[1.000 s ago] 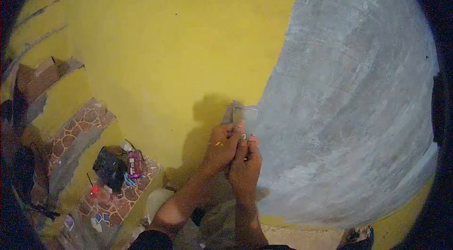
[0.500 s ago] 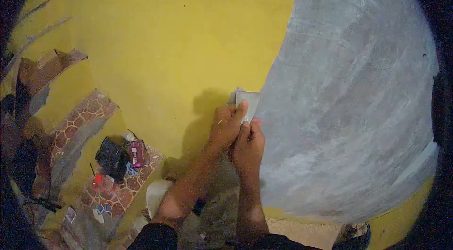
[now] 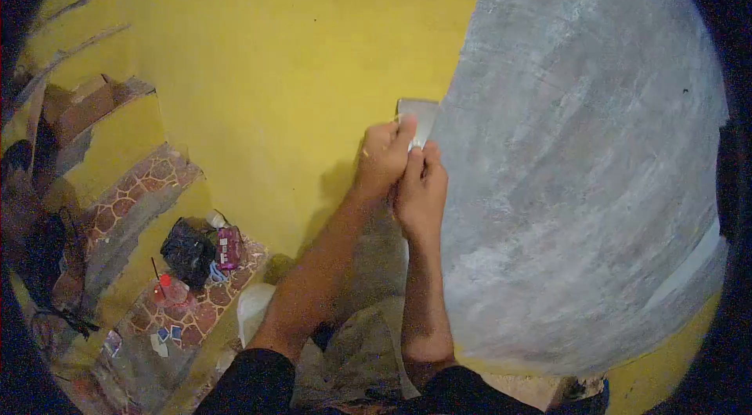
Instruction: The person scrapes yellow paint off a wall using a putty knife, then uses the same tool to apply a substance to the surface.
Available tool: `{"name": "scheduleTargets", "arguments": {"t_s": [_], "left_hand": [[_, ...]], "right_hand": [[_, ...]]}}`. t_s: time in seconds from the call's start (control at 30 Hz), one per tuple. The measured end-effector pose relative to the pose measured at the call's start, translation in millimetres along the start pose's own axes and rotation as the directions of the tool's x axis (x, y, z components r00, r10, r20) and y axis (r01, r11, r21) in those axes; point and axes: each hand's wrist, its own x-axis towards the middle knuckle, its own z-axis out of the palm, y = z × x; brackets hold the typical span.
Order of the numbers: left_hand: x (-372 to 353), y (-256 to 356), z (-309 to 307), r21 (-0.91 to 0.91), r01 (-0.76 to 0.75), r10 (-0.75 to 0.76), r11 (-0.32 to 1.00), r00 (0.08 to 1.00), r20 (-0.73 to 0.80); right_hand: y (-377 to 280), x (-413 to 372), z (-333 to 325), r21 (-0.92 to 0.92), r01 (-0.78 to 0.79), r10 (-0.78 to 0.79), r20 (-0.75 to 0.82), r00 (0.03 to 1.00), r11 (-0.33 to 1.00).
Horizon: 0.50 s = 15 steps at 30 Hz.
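A flat metal scraper blade lies against the wall, by the border where yellow paint meets a bare grey area. My left hand is closed on the scraper from the left, its thumb stretched along the blade. Just below and to the right, my right hand grips the same tool, fingers bent around its lower part. The handle is hidden inside both hands. More grey surface shows between my forearms.
Steps with brown patterned tiles run down the left side. On one lie a black plastic bag, a magenta packet, a red-capped bottle and small cards. Part of a white object shows beside my left forearm.
Both hands and the scraper have moved up the wall along the paint border. The view has shifted slightly, and more grey shows between my forearms.
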Motion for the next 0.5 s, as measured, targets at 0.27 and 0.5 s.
{"name": "scheduleTargets", "arguments": {"t_s": [0.27, 0.5], "left_hand": [[-47, -41, -36, 0.041, 0.176, -0.176, 0.983, 0.984, -0.016], [-51, -57, -33, 0.318, -0.087, 0.042, 0.944, 0.989, 0.145]], "right_hand": [[3, -46, -34, -0.278, -0.116, 0.088, -0.110, 0.990, 0.954], [38, -59, -26, -0.538, 0.034, -0.066, -0.041, 0.997, 0.842]]}}
